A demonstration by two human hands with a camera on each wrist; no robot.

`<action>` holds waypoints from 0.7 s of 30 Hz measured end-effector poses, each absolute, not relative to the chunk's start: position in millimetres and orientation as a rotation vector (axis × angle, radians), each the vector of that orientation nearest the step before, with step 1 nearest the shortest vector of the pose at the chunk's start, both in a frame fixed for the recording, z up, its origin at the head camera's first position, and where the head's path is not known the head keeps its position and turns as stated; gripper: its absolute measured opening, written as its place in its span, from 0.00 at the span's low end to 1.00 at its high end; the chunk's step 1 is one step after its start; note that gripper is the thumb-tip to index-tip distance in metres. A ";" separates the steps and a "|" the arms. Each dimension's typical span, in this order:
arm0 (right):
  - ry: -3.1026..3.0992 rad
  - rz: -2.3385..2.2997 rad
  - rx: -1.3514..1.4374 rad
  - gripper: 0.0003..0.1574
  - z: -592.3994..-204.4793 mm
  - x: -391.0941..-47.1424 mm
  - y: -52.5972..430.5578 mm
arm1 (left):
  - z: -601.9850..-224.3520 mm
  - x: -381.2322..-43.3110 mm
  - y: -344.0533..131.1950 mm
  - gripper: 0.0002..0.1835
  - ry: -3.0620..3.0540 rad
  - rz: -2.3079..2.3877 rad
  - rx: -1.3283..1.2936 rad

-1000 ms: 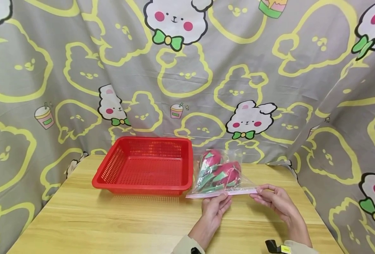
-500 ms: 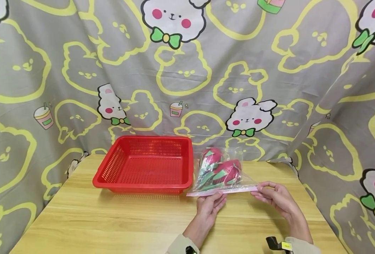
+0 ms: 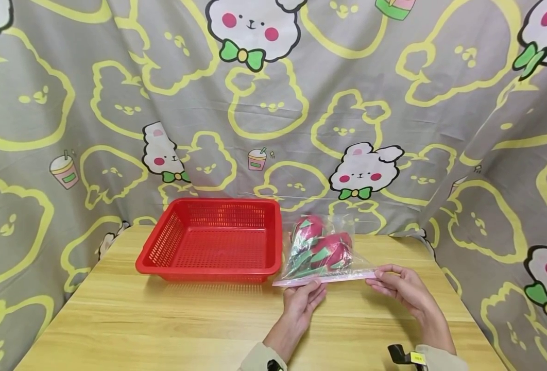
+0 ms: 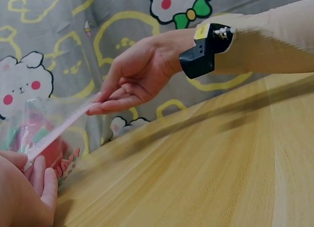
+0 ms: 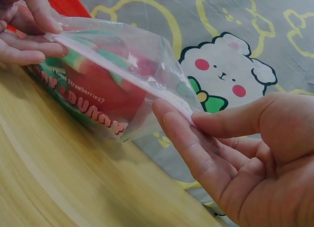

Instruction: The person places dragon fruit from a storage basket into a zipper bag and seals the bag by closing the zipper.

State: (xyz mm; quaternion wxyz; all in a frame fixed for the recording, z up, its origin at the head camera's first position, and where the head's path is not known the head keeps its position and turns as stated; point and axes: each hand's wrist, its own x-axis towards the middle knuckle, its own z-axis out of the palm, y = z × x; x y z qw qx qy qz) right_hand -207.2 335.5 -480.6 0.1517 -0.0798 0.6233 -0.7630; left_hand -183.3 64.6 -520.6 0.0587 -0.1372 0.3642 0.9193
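A clear zip bag (image 3: 359,262) with a pink zip strip (image 3: 347,277) along its near edge holds two red-and-green dragon fruits (image 3: 332,251). My left hand (image 3: 300,305) pinches the strip left of its middle, thumb on top. At the strip's right end, my right hand (image 3: 404,289) grips the corner between thumb and fingers. Pink lettering (image 5: 93,111) runs across the bag's lower side in the right wrist view. The strip stretches taut between both hands in the left wrist view, where the left hand (image 4: 27,192) shows only partly.
Left of the bag, close beside it, stands a red plastic basket (image 3: 208,271) with slotted walls and nothing inside. Both rest on a wood-grain table (image 3: 171,324). A grey curtain (image 3: 273,123) printed with cartoon animals hangs behind and at the sides.
My left hand has slid leftward along the pink strip, still pinching it. The right hand keeps its grip on the right corner. Bag and basket stay nearly where they were.
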 end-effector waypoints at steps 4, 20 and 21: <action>1.780 -2.191 -0.236 0.09 -480.9 -207.8 335.3 | -520.6 -182.9 64.3 0.15 1.101 2.787 -0.418; 1.776 -2.196 -0.239 0.09 -481.4 -207.6 335.2 | -522.8 -182.2 62.0 0.16 1.100 2.786 -0.417; 1.776 -2.196 -0.239 0.09 -481.2 -207.6 335.2 | -522.8 -182.1 61.7 0.17 1.099 2.786 -0.415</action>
